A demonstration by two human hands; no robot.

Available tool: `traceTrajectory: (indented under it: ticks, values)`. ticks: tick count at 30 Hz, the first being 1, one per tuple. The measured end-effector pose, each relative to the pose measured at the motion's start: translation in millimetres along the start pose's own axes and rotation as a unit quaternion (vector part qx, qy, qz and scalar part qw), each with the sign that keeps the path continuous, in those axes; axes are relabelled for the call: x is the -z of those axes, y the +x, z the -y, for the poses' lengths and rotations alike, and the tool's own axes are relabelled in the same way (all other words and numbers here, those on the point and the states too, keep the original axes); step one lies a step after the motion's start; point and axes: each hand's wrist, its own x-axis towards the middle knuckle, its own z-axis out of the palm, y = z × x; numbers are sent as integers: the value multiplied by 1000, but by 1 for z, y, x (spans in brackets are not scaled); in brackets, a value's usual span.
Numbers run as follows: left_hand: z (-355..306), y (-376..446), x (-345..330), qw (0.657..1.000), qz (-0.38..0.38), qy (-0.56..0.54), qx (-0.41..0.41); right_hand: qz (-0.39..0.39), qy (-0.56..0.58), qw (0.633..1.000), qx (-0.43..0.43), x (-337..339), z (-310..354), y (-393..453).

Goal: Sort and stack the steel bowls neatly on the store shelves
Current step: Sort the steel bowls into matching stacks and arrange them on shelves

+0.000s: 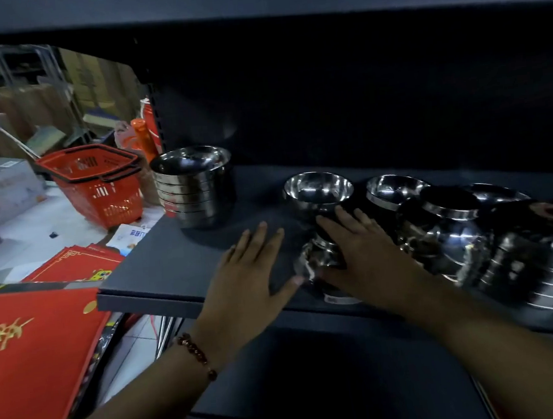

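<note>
A neat stack of several steel bowls (194, 186) stands at the left end of the dark shelf (160, 273). One upright bowl (318, 189) sits mid-shelf, with a second (395, 190) to its right. At the front edge lies a small overturned bowl (319, 259); my right hand (359, 252) rests over it with fingers straight, and my left hand (254, 271) lies flat beside it, thumb touching its rim. Further right, several bowls (445, 238) lie tipped and nested in a loose heap.
Red shopping baskets (99, 184) stand on the floor left of the shelf, with an orange bottle (143, 137) behind. Red printed sheets (30, 357) and boxes lie at lower left. A dark back panel closes the shelf behind, and another shelf lies below.
</note>
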Motion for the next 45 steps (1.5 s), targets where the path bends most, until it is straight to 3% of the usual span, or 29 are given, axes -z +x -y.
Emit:
traceTrajectory:
  ticks: [3, 6, 9, 13, 17, 25, 28, 33, 41, 43, 45]
  values:
    - [-29, 2, -7, 997, 72, -5, -12, -12, 83, 995, -44, 2, -20, -21]
    - [-46, 14, -12, 994, 99, -53, -10, 22, 150, 986, -76, -7, -24, -33]
    - [-54, 23, -19, 989, 99, -112, -8, 39, 198, 974, -105, -17, -20, -39]
    - [-52, 26, -35, 983, 46, -172, -30, -17, 232, 967, -108, -30, -16, -37]
    - [-38, 20, -39, 974, -8, -226, -15, -58, 249, 964, -78, -32, -10, -34]
    - [-18, 3, -10, 953, -44, -298, 25, -101, 263, 957, 69, -29, -14, -36]
    - [-20, -3, 4, 913, -38, -400, 74, -92, 219, 967, 94, -28, -24, -32]
    - [-19, -2, 24, 829, 1, -544, 131, -97, 247, 961, 84, -19, -30, -28]
    - [-21, -4, 28, 645, 169, -722, 184, -137, 440, 887, -19, -21, -29, -17]
    - [-20, -3, 28, 634, 202, -716, 210, -138, 461, 874, -64, -20, -26, -17]
    - [-19, -3, 29, 670, 236, -673, 205, -137, 469, 866, -108, -22, -27, -15]
